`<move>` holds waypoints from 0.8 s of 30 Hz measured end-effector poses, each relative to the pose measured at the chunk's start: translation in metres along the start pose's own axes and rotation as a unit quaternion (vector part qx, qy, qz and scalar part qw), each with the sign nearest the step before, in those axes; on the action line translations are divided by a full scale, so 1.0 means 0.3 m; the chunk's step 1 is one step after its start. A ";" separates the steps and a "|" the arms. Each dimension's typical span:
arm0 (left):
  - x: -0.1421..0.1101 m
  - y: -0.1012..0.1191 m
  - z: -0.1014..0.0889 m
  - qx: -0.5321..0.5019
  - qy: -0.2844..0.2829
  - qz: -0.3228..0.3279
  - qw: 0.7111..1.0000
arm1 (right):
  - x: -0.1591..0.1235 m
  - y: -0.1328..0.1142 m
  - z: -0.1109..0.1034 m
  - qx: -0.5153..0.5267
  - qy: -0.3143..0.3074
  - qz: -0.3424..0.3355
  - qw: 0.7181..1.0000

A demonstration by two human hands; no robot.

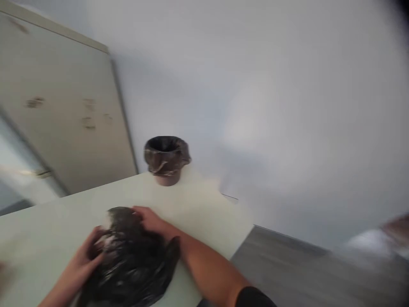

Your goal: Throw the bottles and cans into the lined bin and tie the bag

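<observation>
Head view: we note 1 black plastic bag (137, 264) over the counter (198, 209). Our left hand (91, 252) grips its left edge, fingers half-curled; our right hand (149, 219) touches its far side, finger closure unclear. Beyond stands 1 bag-lined bin (168, 180).

Beyond and left of the fingers (140, 210), a pale, dark-marked panel (64, 115); straight beyond, a whitish wall (271, 106); beneath, the light table (198, 209); rightward, grey flooring (271, 264) and, farther right, a white shape (367, 245), blurred.
</observation>
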State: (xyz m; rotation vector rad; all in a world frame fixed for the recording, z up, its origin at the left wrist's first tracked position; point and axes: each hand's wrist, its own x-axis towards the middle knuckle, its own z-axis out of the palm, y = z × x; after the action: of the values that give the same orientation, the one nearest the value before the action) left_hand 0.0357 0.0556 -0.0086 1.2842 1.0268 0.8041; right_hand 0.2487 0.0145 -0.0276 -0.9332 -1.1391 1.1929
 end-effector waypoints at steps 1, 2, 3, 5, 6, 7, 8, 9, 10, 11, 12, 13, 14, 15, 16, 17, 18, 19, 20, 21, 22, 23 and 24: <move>-0.013 0.002 -0.064 -0.017 -0.013 0.001 1.000 | -0.004 -0.011 -0.006 0.018 0.011 0.003 1.000; -0.020 0.006 -0.113 -0.037 -0.027 0.007 0.999 | -0.003 -0.019 -0.016 0.033 0.025 0.009 0.999; -0.020 0.009 -0.148 -0.063 -0.029 0.015 0.997 | 0.002 -0.023 -0.029 0.043 0.033 0.009 0.998; -0.004 0.017 -0.190 -0.138 -0.002 0.027 0.990 | 0.013 -0.031 -0.059 0.053 0.059 0.002 0.997; 0.007 0.020 -0.201 -0.171 0.014 0.027 0.985 | 0.016 -0.036 -0.075 0.057 0.078 -0.002 0.995; 0.017 0.023 -0.207 -0.199 0.028 0.024 0.979 | 0.015 -0.043 -0.089 0.060 0.097 -0.006 0.993; 0.026 0.026 -0.211 -0.219 0.034 0.021 0.975 | 0.013 -0.051 -0.102 0.063 0.116 -0.010 0.991; 0.030 0.028 -0.213 -0.234 0.034 0.020 0.971 | 0.009 -0.060 -0.112 0.066 0.132 -0.013 0.989; 0.032 0.030 -0.214 -0.246 0.025 0.019 0.969 | 0.004 -0.067 -0.119 0.069 0.143 -0.014 0.987; 0.029 0.032 -0.216 -0.256 0.014 0.013 0.967 | -0.001 -0.074 -0.123 0.071 0.147 -0.015 0.987; 0.024 0.033 -0.219 -0.263 0.005 -0.001 0.965 | -0.007 -0.079 -0.123 0.071 0.143 -0.015 0.987; 0.016 0.035 -0.223 -0.266 -0.002 -0.024 0.964 | -0.012 -0.082 -0.119 0.069 0.130 -0.010 0.989; 0.008 0.037 -0.229 -0.266 -0.008 -0.053 0.963 | -0.018 -0.083 -0.113 0.065 0.107 0.001 0.992; 0.001 0.038 -0.236 -0.262 -0.016 -0.077 0.962 | -0.024 -0.083 -0.104 0.059 0.079 0.018 0.995; -0.003 0.040 -0.242 -0.257 -0.034 -0.090 0.962 | -0.030 -0.081 -0.093 0.049 0.048 0.040 0.997; -0.002 0.041 -0.247 -0.252 -0.057 -0.087 0.962 | -0.035 -0.080 -0.080 0.038 0.018 0.064 0.997; 0.003 0.041 -0.249 -0.244 -0.078 -0.070 0.964 | -0.041 -0.078 -0.066 0.028 -0.007 0.087 0.996; 0.014 0.039 -0.246 -0.235 -0.090 -0.045 0.967 | -0.046 -0.077 -0.049 0.020 -0.028 0.104 0.994; 0.029 0.036 -0.238 -0.227 -0.091 -0.022 0.969 | -0.050 -0.075 -0.030 0.015 -0.045 0.110 0.993; 0.047 0.030 -0.224 -0.218 -0.086 -0.005 0.972 | -0.054 -0.074 -0.009 0.015 -0.061 0.105 0.992; 0.064 0.021 -0.206 -0.209 -0.079 0.004 0.975 | -0.058 -0.073 0.014 0.017 -0.074 0.089 0.993; 0.080 0.010 -0.186 -0.201 -0.077 0.005 0.976 | -0.061 -0.072 0.040 0.012 -0.083 0.064 0.994; 0.091 -0.003 -0.165 -0.190 -0.090 0.002 0.978 | -0.065 -0.070 0.065 -0.005 -0.087 0.032 0.996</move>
State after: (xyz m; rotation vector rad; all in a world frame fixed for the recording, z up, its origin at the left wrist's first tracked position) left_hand -0.0005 0.0988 -0.0131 1.0097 0.6842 0.8247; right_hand 0.2339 -0.0088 -0.0065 -0.8926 -1.2616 1.3417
